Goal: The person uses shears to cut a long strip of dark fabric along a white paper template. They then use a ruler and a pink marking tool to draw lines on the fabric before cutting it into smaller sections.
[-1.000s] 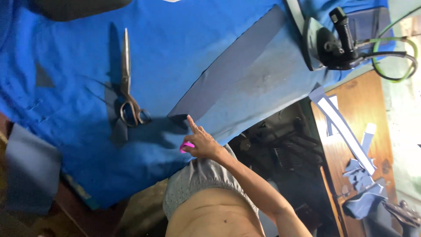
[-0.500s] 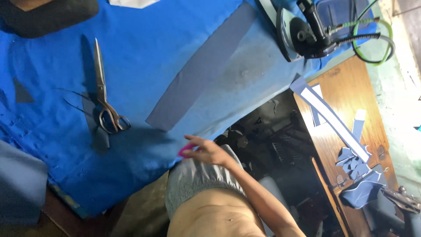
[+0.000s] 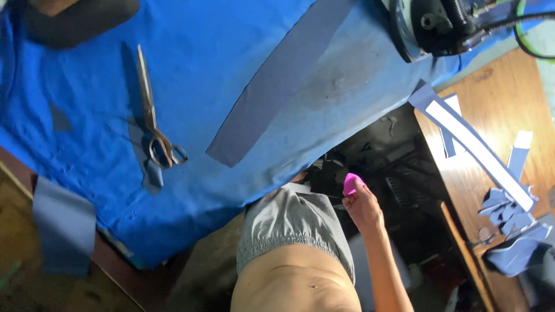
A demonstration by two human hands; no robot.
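While the left hand is out of view, the right hand (image 3: 363,207) pinches a small pink piece (image 3: 351,184) below the blue worktop's (image 3: 231,63) edge, scissors (image 3: 155,124) and a grey strip (image 3: 277,86) lying above.

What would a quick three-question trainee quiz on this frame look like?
1. True or false: the scissors lie on the blue cloth.
2. What do the fingers of the right hand hold? A) a small pink piece B) the scissors C) a spool of thread
3. Fill in: the long grey strip lies on the cloth between the scissors and the ___.

Key: 1 true; 2 A; 3 iron.
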